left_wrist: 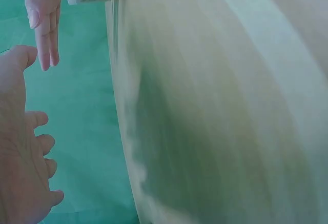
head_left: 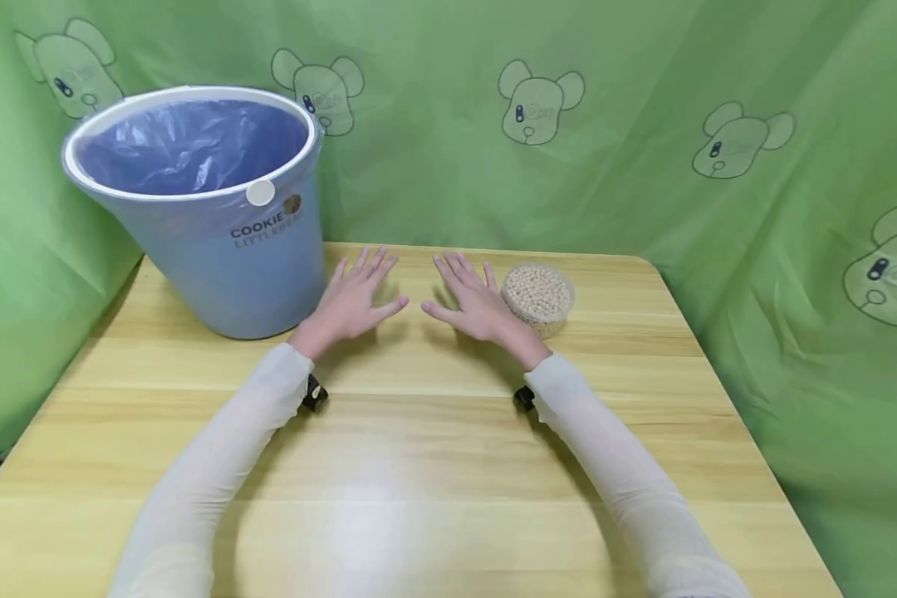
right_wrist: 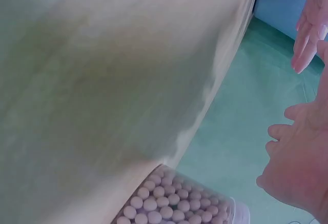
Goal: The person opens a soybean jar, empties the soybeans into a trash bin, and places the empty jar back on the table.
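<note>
Palm down and fingers spread, my left hand (head_left: 355, 301) hovers over the table close to the blue bin (head_left: 232, 257). My right hand (head_left: 478, 303) mirrors it, fingers straight, just left of a clear round tub (head_left: 540, 320) full of small beige balls (head_left: 538, 291). Both hands hold nothing, and a gap separates their thumbs. In the right wrist view the tub (right_wrist: 238, 211) of balls stands below the right hand (right_wrist: 300, 157). The left wrist view has the left hand (left_wrist: 23, 152) at the left edge, raised off the tabletop.
The bin, lined with a clear plastic bag (head_left: 194, 149), stands at the table's back left. A green curtain (head_left: 433, 166) with bear-face prints hangs behind and beside the wooden table (head_left: 419, 465). Dark wrist devices (head_left: 314, 393) sit under the sleeves.
</note>
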Available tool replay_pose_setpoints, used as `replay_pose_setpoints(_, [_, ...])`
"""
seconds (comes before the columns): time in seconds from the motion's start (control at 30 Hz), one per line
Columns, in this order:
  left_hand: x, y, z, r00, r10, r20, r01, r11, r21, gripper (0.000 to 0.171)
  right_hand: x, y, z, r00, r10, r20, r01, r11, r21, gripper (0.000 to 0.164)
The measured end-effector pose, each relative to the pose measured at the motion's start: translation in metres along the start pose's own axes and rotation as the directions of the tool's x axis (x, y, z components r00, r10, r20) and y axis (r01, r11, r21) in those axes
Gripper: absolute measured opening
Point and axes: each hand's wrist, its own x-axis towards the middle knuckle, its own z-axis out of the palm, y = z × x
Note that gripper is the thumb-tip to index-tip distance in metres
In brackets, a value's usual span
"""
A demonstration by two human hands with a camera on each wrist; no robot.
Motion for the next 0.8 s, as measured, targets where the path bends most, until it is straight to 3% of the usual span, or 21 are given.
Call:
replay_pose_setpoints(0.27, [0.009, 0.009, 0.000, 1.000, 0.018, -0.014, -0.020, 0.997, -0.079, 0.087, -0.004, 0.013, -0.011, 0.999, -0.023, -0.033, 0.024, 0.999, 0.032, 0.095])
replay_pose_setpoints(0.47, [0.020, 0.025, 0.005, 0.999, 0.005, -0.037, -0.014, 0.970, -0.243, 0.091, -0.020, 0.030, -0.039, 0.998, -0.002, -0.064, 0.011, 0.990, 0.144, 0.096])
replay_pose_setpoints(0.53, [0.024, 0.032, 0.009, 0.999, -0.005, -0.051, -0.012, 0.942, -0.336, 0.092, -0.027, 0.042, -0.048, 0.997, 0.018, -0.074, -0.003, 0.980, 0.201, 0.098])
replay_pose_setpoints(0.63, [0.029, 0.043, 0.015, 0.998, -0.032, -0.051, 0.003, 0.874, -0.486, 0.094, -0.037, 0.063, -0.061, 0.995, 0.065, -0.074, -0.038, 0.947, 0.319, 0.102])
replay_pose_setpoints(0.8, [0.039, 0.061, 0.027, 0.998, -0.046, -0.034, 0.012, 0.747, -0.665, 0.102, -0.052, 0.104, -0.077, 0.990, 0.134, -0.041, -0.093, 0.844, 0.529, 0.107])
